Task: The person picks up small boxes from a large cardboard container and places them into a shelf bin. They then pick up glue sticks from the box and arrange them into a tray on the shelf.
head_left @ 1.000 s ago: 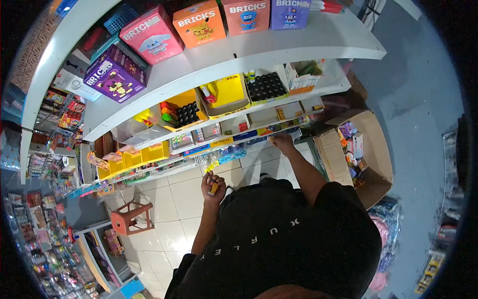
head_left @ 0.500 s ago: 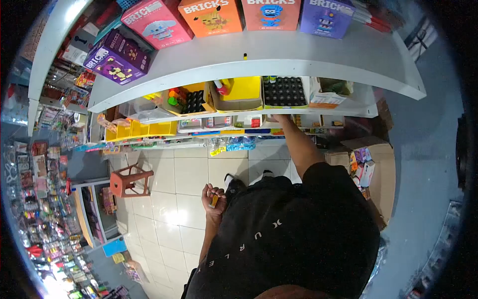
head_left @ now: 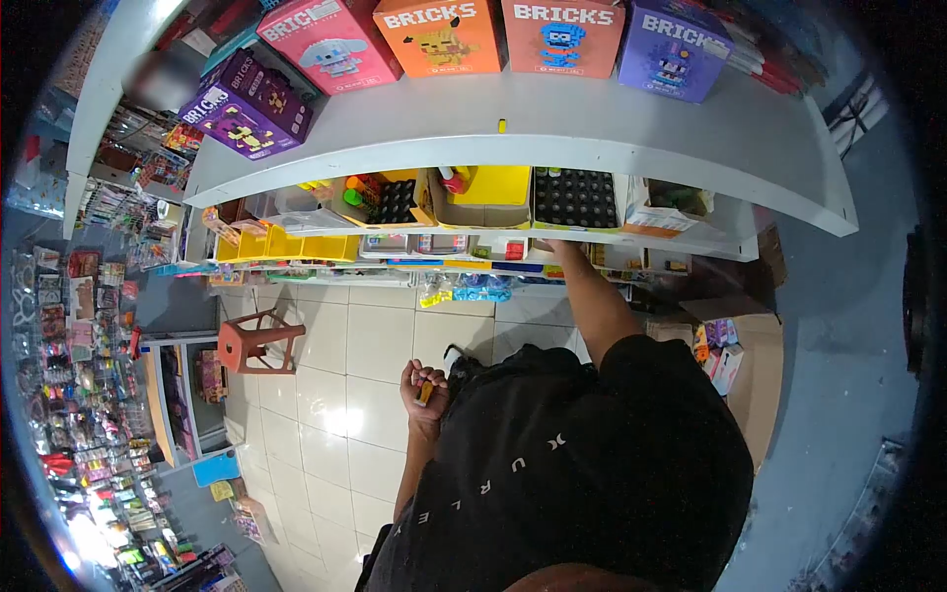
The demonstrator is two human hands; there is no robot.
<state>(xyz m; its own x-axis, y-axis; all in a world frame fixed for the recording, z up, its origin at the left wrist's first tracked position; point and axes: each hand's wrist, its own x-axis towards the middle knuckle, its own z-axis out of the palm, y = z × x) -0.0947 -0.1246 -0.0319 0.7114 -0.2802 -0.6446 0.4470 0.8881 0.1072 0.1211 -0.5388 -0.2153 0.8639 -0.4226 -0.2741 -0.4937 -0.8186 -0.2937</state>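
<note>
My left hand [head_left: 420,377] is held low over the tiled floor, palm up with its fingers curled. In it sits a small yellow-brown piece [head_left: 424,394], too small to name. My right hand [head_left: 562,247] reaches under the shelf edge among small trays on the lower level, its fingers hidden there. Left of it are a white tray [head_left: 485,243] and a small red item [head_left: 514,249]. Just above stands a box of black round-topped items in rows [head_left: 576,197]. One small yellow piece [head_left: 502,126] rests on the top shelf.
Several "BRICKS" boxes [head_left: 562,44] line the top shelf [head_left: 424,118]. Below are a yellow-lined carton [head_left: 485,187] and yellow bins [head_left: 286,247]. An opened cardboard box [head_left: 758,385] stands at right, a plastic stool [head_left: 258,340] at left. Hanging goods [head_left: 94,395] cover the left wall.
The camera view has shifted, so the shelves appear slightly lower and further right. My right hand stays at the lower trays; my left hand still holds the small piece.
</note>
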